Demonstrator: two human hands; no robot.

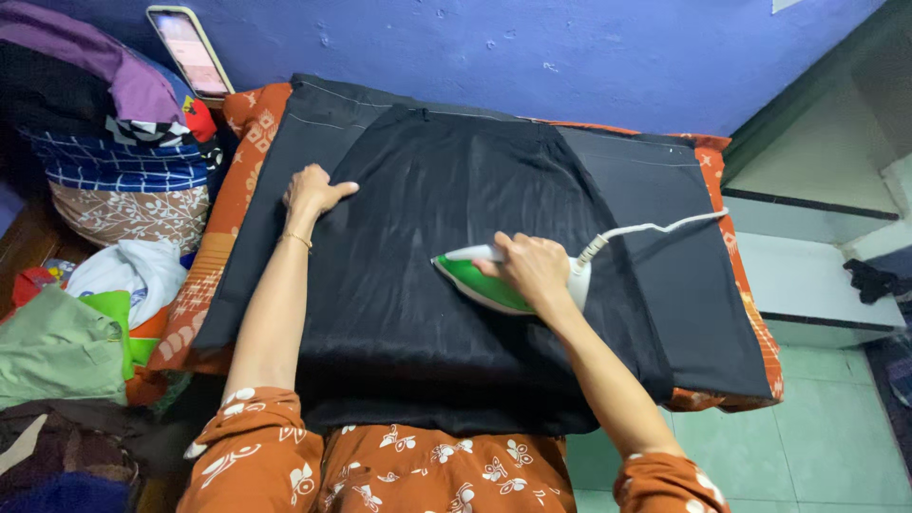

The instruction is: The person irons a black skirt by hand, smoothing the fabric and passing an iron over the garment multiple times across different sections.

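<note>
a black garment lies spread flat over a dark cloth on an orange patterned pad against a blue wall. the right hand is clenched around the handle of a green and white iron, which rests on the middle of the garment, its white cord trailing to the right. the left hand lies released, palm down, pressing the garment's upper left part. a heap of folded clothes sits at the left.

Soft, even indoor light fills the scene, slightly brighter toward the right. The black cloth swallows detail, showing faint sheen. Shadows are weak. Focus is sharp; edges bow with wide-angle distortion.
</note>
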